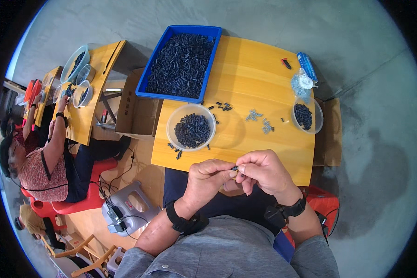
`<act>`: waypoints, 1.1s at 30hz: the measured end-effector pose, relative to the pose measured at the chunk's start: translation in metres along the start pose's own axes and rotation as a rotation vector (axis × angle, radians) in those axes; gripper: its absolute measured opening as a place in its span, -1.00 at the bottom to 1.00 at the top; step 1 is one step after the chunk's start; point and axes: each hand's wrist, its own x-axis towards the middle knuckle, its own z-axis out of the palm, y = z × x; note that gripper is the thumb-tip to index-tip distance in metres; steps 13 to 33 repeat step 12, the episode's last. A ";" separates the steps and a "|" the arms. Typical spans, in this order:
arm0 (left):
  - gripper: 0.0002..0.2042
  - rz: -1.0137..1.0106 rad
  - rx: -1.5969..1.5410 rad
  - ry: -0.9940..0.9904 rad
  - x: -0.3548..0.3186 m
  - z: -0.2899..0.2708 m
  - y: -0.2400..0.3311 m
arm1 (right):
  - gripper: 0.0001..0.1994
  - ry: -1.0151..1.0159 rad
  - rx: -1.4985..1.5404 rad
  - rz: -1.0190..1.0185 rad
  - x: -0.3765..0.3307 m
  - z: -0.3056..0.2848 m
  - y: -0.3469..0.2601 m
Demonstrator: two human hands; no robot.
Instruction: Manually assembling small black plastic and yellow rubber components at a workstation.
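Observation:
Just over the near edge of the yellow table (264, 60), my left hand (210, 180) and my right hand (267, 175) meet, fingertips pinched together. Between them is a small dark plastic part (235, 168), mostly covered by the fingers. Ahead of my left hand stands a round clear tub (170, 124) filled with similar black parts (192, 130). A few loose black parts (224, 106) lie beside it. Toward the right are two little heaps of small clear or silvery pieces (267, 126). A second clear tub (318, 116) at the right edge holds fewer dark parts (303, 116).
A blue tray (146, 88) heaped with black parts sits at the far left corner. Far right are a red-and-black tool (286, 63), a blue box (306, 67) and a clear bag (302, 85). Cardboard boxes (139, 109) flank the table. Co-workers (51, 157) sit at left tables.

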 end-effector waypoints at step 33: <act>-0.89 0.104 0.096 -0.107 0.004 -0.007 0.002 | -0.87 -0.113 0.044 0.086 0.007 -0.010 0.002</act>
